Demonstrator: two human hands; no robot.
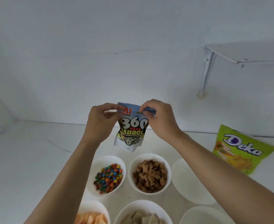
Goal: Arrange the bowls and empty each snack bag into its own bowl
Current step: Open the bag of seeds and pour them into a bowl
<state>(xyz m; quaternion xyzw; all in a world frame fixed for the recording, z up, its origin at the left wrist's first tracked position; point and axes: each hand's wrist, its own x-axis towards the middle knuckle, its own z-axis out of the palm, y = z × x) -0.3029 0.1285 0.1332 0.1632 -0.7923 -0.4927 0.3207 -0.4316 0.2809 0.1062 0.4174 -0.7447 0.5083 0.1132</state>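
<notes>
Seed bag [130, 126] hangs upright over the table behind the filled bowls [149, 156], my left hand [100, 122] and right hand [159, 120] pinching its top corners. My fingers hide the seal. My right forearm covers part of the empty bowl [185, 178], and the front bowls [128, 207] are cut off.

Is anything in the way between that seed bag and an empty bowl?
Nothing visible does. The left hand and right hand pinch the top of the seed bag, holding it in the air. The empty bowl sits lower right, partly under the right forearm.
</notes>
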